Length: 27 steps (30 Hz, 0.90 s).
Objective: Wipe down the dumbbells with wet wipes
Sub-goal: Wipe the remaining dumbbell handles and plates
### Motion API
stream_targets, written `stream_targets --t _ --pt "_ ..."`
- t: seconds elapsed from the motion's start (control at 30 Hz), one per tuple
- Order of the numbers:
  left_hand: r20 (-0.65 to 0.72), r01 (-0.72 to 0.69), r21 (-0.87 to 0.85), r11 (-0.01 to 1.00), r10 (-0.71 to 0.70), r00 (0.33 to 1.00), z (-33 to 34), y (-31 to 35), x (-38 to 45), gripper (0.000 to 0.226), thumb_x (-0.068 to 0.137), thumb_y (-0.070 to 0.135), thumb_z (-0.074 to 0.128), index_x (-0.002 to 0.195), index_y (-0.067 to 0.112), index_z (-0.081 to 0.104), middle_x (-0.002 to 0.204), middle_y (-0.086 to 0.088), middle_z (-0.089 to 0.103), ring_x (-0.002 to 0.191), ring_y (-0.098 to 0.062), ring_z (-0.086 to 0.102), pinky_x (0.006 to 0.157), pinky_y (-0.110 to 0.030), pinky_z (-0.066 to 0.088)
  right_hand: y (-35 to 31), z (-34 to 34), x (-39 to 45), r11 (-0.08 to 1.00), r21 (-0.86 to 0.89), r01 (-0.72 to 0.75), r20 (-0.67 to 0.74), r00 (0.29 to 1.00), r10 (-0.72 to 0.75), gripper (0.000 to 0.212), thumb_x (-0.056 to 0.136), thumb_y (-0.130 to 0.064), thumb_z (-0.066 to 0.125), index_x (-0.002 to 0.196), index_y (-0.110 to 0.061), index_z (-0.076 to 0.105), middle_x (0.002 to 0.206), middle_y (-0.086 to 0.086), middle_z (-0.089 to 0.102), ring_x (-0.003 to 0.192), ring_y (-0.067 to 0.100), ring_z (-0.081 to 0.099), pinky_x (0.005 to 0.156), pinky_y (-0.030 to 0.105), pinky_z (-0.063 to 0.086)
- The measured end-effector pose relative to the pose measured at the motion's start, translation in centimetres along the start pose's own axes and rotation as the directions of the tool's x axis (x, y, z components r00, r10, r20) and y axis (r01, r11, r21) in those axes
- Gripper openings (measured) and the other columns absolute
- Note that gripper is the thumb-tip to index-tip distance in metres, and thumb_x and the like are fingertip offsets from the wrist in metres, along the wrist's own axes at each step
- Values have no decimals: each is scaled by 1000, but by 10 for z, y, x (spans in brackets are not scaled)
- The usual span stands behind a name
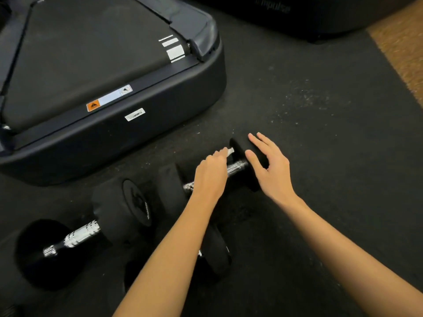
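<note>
My left hand (211,173) pinches a small white wipe (229,152) in closed fingers, pressing it toward the inner face of the far head (242,156) of the dumbbell (235,167), just above its knurled bar. My right hand (269,167) is spread wide, holding nothing, with the palm laid on that head's outer side at three o'clock, I judge to keep it from rolling while I rub. A second dumbbell (77,234) lies at eight o'clock on the mat (320,133), untouched. A third weight (217,250) hides under my left forearm at six. The treadmill (103,88) crowds in at eleven, leaving little room that way.
</note>
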<state>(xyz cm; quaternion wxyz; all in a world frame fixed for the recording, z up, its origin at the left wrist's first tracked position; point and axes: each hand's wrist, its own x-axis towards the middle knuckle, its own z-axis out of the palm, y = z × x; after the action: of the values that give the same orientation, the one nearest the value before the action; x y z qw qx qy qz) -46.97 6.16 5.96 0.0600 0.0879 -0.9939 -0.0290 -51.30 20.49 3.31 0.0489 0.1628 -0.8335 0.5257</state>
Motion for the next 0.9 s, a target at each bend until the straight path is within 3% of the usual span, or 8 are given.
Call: stream_targets --t 0.17,0.3,0.47,0.63,0.8,0.9 --pt "65 -83 -142 986 93 994 20 9 -17 48 101 6 45 148 9 37 148 -11 45 138 -25 42 108 -33 37 -1 -2 0 1000 25 4 11 1000 -5 43 96 -33 56 138 -28 51 150 -6 41 138 3 34 98 -4 23" --pt "65 -190 -30 981 192 979 25 6 -29 62 84 -2 67 142 2 45 143 -16 51 133 -28 49 104 -35 44 -3 -4 -1 998 66 0 5 1000 -1 42 95 -30 57 137 -26 53 149 -4 42 134 -1 33 82 -9 28" --pt "100 -49 -148 988 64 993 9 18 -7 45 100 9 47 143 9 38 137 -7 52 121 -22 54 96 -32 42 -4 -4 0 999 49 15 8 1000 -15 41 95 -31 57 136 -27 53 149 -4 43 138 5 34 87 -9 23" --pt "123 -162 -59 985 169 978 9 21 -30 69 90 -1 61 150 4 30 155 -13 35 143 -25 34 106 -34 42 -3 -7 0 999 49 4 24 1000 -5 42 95 -31 57 137 -28 52 150 -6 42 136 -1 32 83 -7 29" --pt "119 -81 -135 988 97 988 17 23 -14 62 95 -1 52 152 4 26 156 -14 33 145 -25 30 114 -34 32 -3 -6 1 999 50 -4 37 999 2 43 96 -31 56 139 -27 51 151 -6 40 138 2 31 84 -8 28" --pt "78 -141 -147 979 154 985 20 19 -26 65 93 -6 52 152 4 27 158 -14 30 147 -25 28 115 -35 32 -1 -7 0 999 43 3 35 999 -5 44 96 -33 55 139 -30 50 151 -9 39 135 -6 29 83 -2 35"
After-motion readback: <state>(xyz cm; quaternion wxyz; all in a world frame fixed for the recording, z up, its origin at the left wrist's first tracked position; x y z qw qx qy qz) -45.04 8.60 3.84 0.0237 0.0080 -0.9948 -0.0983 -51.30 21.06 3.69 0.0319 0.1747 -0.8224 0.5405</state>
